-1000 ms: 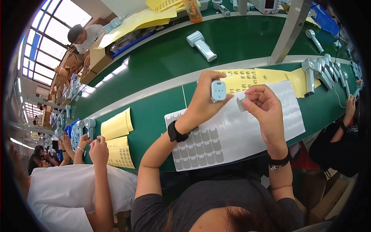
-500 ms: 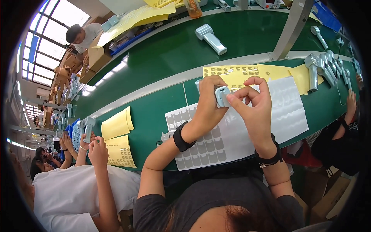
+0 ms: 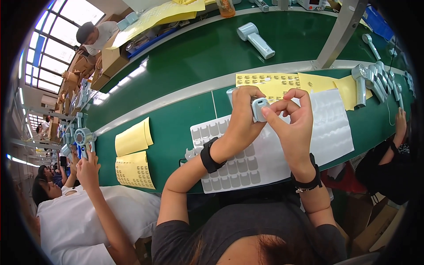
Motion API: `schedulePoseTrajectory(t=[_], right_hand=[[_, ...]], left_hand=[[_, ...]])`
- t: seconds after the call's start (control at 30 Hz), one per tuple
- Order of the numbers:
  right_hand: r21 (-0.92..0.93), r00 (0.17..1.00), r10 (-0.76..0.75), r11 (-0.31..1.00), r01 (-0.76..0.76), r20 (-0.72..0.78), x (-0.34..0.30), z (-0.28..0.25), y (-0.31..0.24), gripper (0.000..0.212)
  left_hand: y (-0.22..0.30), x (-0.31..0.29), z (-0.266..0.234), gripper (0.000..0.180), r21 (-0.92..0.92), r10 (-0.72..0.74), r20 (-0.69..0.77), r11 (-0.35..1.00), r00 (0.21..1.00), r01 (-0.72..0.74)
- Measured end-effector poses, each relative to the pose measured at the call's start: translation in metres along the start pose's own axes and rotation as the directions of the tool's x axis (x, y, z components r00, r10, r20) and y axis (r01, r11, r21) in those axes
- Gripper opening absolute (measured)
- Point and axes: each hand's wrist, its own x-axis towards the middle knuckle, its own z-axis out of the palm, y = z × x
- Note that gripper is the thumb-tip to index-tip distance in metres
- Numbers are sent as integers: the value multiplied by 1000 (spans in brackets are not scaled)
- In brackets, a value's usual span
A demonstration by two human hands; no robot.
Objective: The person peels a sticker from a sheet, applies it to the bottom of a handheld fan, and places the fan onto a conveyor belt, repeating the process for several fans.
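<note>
My left hand (image 3: 242,119) is wrapped round a light blue handheld fan (image 3: 260,104), its handle end facing me with a small dark slot in it. Part of the fan past my fingers is hidden. My right hand (image 3: 295,123) has its thumb pressed against that handle end, the other fingers curled; whether it pinches a label there is too small to tell. Below both hands lies a white sheet of grey label shapes (image 3: 240,179), with several labels gone from its right part.
Yellow label sheets (image 3: 282,81) lie beyond my hands, and more yellow sheets (image 3: 132,170) to the left. Several fans (image 3: 362,86) stand at the right. One fan (image 3: 257,40) lies on the green conveyor belt (image 3: 190,57), near a metal post (image 3: 338,37). A co-worker's hand (image 3: 88,170) holds another fan.
The fan on the belt has shifted right. My hands stay nearly in place, with the fan's handle end turned slightly. The co-worker at left has moved their fan farther left.
</note>
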Motion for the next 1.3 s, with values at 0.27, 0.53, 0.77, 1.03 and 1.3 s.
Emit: schedulePoseTrajectory(t=[0.27,0.53,0.77,1.03,1.3], right_hand=[[81,1000,-6,997,7,-9,-2,2,1,43],[103,999,-42,994,44,-22,-3,5,1,44],[75,997,-66,995,68,-29,-3,6,0,44],[-73,993,-103,992,99,-60,-7,9,-6,43],[-583,901,-432,723,371,38,-11,5,-7,43]], left_hand=[[1,-1,-1,51,16,-28,14,999,1000,28],[2,0,-1,51,10,-20,8,1000,1000,20],[3,-1,-1,50,0,-35,7,999,999,35],[4,1,0,52,4,26,4,1000,1000,-26],[4,0,-7,52,7,-27,127,1000,992,26]])
